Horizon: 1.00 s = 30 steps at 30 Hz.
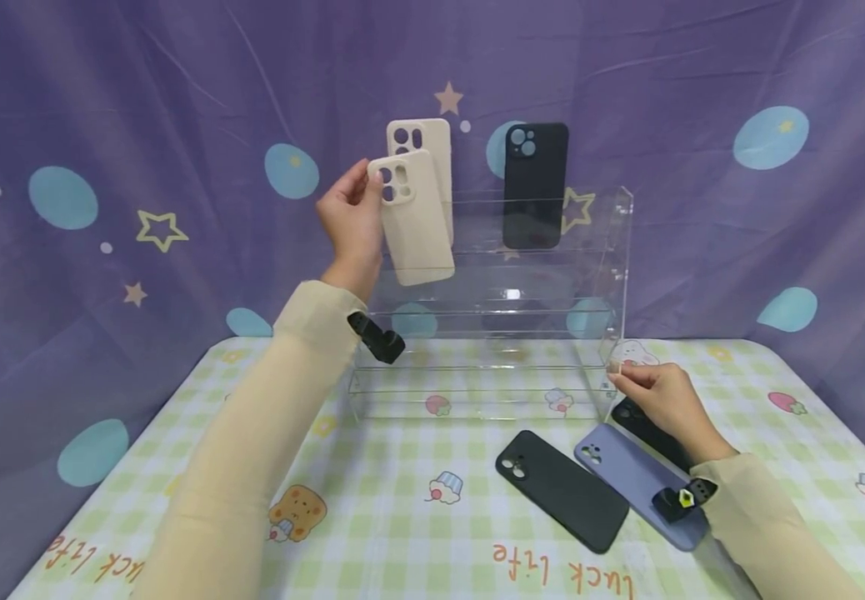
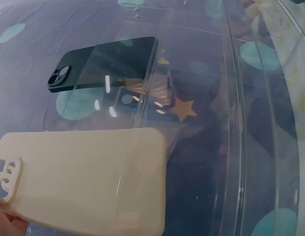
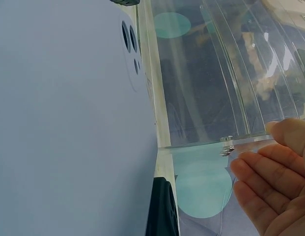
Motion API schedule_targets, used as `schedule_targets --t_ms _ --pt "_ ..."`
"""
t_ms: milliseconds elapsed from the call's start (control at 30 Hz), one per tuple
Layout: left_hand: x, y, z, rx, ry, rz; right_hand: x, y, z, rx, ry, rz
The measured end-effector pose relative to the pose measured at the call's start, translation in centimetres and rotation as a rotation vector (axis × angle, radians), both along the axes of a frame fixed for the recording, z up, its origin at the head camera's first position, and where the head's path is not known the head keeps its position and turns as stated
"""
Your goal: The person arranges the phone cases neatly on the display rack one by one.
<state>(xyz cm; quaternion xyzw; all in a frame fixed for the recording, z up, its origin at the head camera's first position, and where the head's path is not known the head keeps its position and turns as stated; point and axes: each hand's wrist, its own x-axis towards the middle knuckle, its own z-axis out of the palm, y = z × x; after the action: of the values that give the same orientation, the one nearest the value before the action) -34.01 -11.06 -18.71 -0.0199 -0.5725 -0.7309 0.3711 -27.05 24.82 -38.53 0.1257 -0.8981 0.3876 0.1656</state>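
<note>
My left hand [image 1: 350, 217] pinches a cream phone case [image 1: 421, 229] by its upper left corner, beside the camera cutouts. In the head view this case overlaps a second cream phone case [image 1: 432, 133] that stands upright on a clear acrylic display stand [image 1: 492, 350]. Large in the left wrist view, the pinched case [image 2: 93, 177] tapers off to my fingertips at the lower left. My right hand [image 1: 661, 404] grips the stand's right side panel, thumb on its edge and fingers below, as the right wrist view shows.
A black phone case [image 1: 536, 187] stands on the upper right of the stand. On the checkered tablecloth [image 1: 372, 500] lie another black case [image 1: 563, 492], a lavender case [image 1: 627, 475] and a further dark case [image 1: 650, 433] partly under my right hand. A purple curtain [image 1: 177, 125] hangs behind.
</note>
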Motion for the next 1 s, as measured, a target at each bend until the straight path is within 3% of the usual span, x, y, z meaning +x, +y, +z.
schedule_targets --t_ms 500,667,1000 --pt "0.6 0.4 -1.5 -0.114 -0.080 0.008 0.1 0.0 0.0 0.007 0.023 0.004" --pt "0.7 0.2 -2.1 -0.140 -0.071 0.050 0.1 0.0 0.0 0.023 0.008 0.014" --pt "0.8 -0.1 -3.0 -0.190 -0.065 0.029 0.0 0.1 -0.2 0.012 -0.012 0.011"
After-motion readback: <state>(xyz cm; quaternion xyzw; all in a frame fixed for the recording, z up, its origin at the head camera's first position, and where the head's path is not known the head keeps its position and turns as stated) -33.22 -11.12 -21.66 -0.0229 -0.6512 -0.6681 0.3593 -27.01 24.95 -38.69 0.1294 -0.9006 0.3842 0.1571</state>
